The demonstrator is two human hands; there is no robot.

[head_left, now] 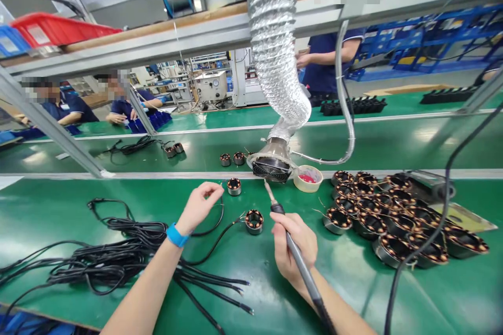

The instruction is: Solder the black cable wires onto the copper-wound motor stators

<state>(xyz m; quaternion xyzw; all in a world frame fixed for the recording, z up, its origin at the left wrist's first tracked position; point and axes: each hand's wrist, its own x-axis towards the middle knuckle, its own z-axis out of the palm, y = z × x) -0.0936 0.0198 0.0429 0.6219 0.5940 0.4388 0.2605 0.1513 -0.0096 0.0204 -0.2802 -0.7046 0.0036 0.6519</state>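
Green table, black cables left, copper coils right; right hand wraps its fingers round a soldering iron, left hand pinches narrowly, any hold unclear.

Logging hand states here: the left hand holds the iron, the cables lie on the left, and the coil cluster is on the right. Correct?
Not quite: the head view shows the iron in the right hand, not the left hand. The cables do lie on the left, and the coil cluster is on the right.
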